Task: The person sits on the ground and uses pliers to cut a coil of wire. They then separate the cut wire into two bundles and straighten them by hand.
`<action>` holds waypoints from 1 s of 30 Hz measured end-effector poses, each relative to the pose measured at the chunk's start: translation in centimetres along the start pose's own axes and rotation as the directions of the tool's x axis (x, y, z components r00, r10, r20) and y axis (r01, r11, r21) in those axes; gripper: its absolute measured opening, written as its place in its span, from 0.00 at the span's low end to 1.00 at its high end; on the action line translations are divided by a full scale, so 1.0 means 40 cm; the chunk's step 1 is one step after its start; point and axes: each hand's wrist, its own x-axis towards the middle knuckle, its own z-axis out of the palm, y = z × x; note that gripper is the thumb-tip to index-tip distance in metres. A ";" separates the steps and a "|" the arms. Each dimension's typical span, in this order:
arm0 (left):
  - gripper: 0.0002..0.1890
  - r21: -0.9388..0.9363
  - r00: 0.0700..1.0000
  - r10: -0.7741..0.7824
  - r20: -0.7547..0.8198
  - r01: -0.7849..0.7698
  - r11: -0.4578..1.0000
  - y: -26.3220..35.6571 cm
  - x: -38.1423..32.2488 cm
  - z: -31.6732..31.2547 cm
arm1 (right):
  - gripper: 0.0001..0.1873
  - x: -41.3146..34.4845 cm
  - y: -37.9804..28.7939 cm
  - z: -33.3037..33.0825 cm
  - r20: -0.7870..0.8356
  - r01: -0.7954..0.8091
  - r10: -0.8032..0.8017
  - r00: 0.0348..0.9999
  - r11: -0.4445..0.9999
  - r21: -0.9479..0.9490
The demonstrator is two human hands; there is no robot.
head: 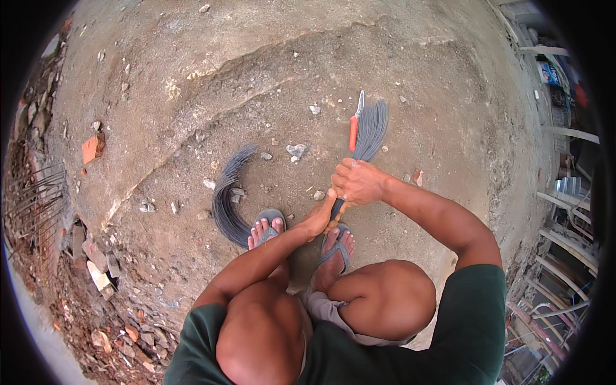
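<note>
My right hand [358, 182] is closed around a bundle of dark grey wires [369, 132], whose cut ends fan out away from me. Just below it, my left hand [319, 215] grips the same bundle above my right foot, its thumb close to the right hand. The bundle's near end is partly hidden by my hands and foot. Along the left side of the fanned wires lies a pointed metal hand tool with an orange handle [353, 134], partly covered. A second bundle of wires [226, 192] lies curved on the ground, its near end beside or under my left sandal [272, 214].
Loose stones [297, 150] and a broken brick piece [94, 147] dot the rough ground. Rubble [130, 341] and thin metal rods [41, 207] line the left edge. Curved poles [563, 279] and stored items stand along the right edge.
</note>
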 end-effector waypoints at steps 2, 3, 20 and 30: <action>0.45 0.351 0.996 0.029 -0.078 0.001 0.936 -0.035 0.032 -0.005 | 0.10 -0.035 -0.040 0.019 -0.016 -0.128 0.128 0.992 0.992 0.015; 0.46 0.467 0.994 0.062 -0.091 -0.012 0.884 -0.046 0.037 -0.001 | 0.11 -0.052 -0.067 0.031 -0.024 -0.196 0.197 0.980 0.980 0.041; 0.40 0.268 0.999 0.016 0.045 -0.027 0.963 -0.063 0.037 -0.032 | 0.10 -0.036 -0.162 0.005 -0.023 -0.486 0.486 0.874 0.874 0.024; 0.23 0.212 0.962 0.120 0.245 -0.174 0.962 -0.059 0.016 -0.079 | 0.08 0.127 -0.127 0.014 0.550 -0.272 0.255 0.796 0.961 -0.052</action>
